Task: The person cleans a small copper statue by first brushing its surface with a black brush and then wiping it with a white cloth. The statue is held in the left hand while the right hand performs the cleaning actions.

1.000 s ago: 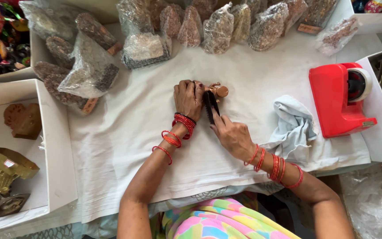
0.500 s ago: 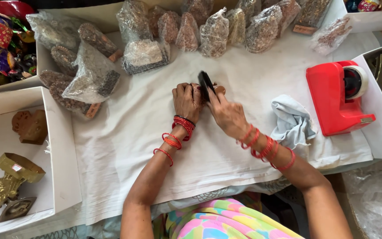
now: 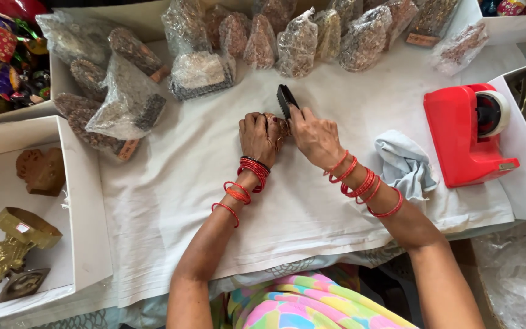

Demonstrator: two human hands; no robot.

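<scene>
Nearest in, both forearms ringed in red bangles run up to twelve o'clock over the white cloth. The left hand is curled tight over a small brown piece — fingers closed round it, pinning it to the cloth. Just at its one o'clock, the right hand pinches a black brush, fingers wrapped on the lower end, bristle head tilted up. Risk, as I judge it: the piece is small and mostly hidden, so a hard stroke could flick it from the grip, or the brush could rake the knuckles. Out at three o'clock, a crumpled pale rag and a red tape dispenser; farthest, plastic bags along the top.
</scene>
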